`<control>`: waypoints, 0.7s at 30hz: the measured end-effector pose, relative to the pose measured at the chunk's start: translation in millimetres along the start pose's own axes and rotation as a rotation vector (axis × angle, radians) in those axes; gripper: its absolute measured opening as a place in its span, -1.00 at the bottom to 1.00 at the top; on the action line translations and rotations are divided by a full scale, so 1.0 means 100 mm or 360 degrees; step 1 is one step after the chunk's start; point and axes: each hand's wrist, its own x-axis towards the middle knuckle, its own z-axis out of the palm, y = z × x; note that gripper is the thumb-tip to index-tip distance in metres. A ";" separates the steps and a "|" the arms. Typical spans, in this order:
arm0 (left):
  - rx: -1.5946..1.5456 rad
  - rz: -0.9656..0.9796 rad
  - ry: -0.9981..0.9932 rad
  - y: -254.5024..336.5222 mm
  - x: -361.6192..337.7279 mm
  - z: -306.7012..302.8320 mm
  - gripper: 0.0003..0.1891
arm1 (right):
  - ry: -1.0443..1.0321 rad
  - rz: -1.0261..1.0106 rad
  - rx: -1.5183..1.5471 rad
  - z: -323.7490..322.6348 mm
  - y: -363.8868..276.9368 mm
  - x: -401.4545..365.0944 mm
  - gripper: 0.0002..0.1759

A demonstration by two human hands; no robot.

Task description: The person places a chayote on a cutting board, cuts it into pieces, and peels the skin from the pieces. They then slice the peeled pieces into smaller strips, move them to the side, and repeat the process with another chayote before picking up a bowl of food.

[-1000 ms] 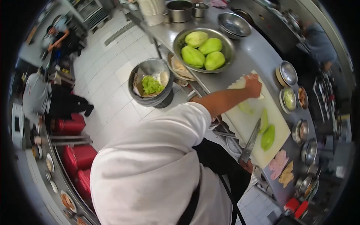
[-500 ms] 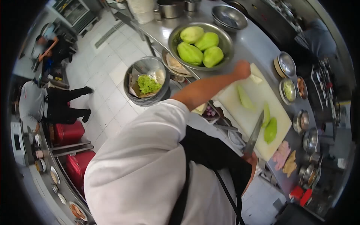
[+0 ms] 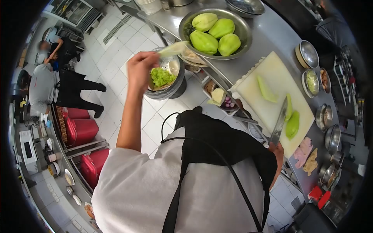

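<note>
My left hand [image 3: 143, 68] is raised beside the waste bin, its fingers pinched on a pale green chayote piece [image 3: 173, 49], which is blurred by motion. Lower right, my right hand [image 3: 276, 150] grips the handle of a kitchen knife [image 3: 279, 124]. The knife's blade lies across the edge of the white cutting board [image 3: 258, 124]. On that board rest a long chayote slice [image 3: 266, 90], a narrower slice [image 3: 288, 106] partly behind the blade, and a chayote half [image 3: 292, 125]. Several whole green chayotes [image 3: 204, 42] fill a metal colander [image 3: 248, 37] beyond the board.
The waste bin [image 3: 178, 87] holds lettuce scraps [image 3: 162, 77]. Metal bowls [image 3: 309, 54] line the counter's far side. Pink and tan cloths [image 3: 303, 152] lie near the board. A shelf beneath carries a container of purple onions [image 3: 228, 103]. Two people stand at the left, one in a grey shirt [image 3: 42, 83].
My left hand has swung from the far end of the cutting board to beside the bin, carrying a pale chayote piece. My right hand still grips the knife over the board's edge.
</note>
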 end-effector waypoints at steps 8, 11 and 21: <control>0.0862 0.0735 0.0116 -0.28 -0.12 0.34 -0.35 | 0.0036 0.0114 0.0028 -0.03 -0.21 -0.12 -0.83; 0.0743 0.1249 -0.0778 -0.32 -0.51 1.40 -0.50 | 0.0047 0.0085 0.0056 -0.05 -0.14 -0.12 -0.82; 0.1422 0.1878 -0.1779 -1.10 -0.60 3.21 -0.49 | 0.0022 0.0134 0.0278 -0.09 0.21 -0.49 -0.84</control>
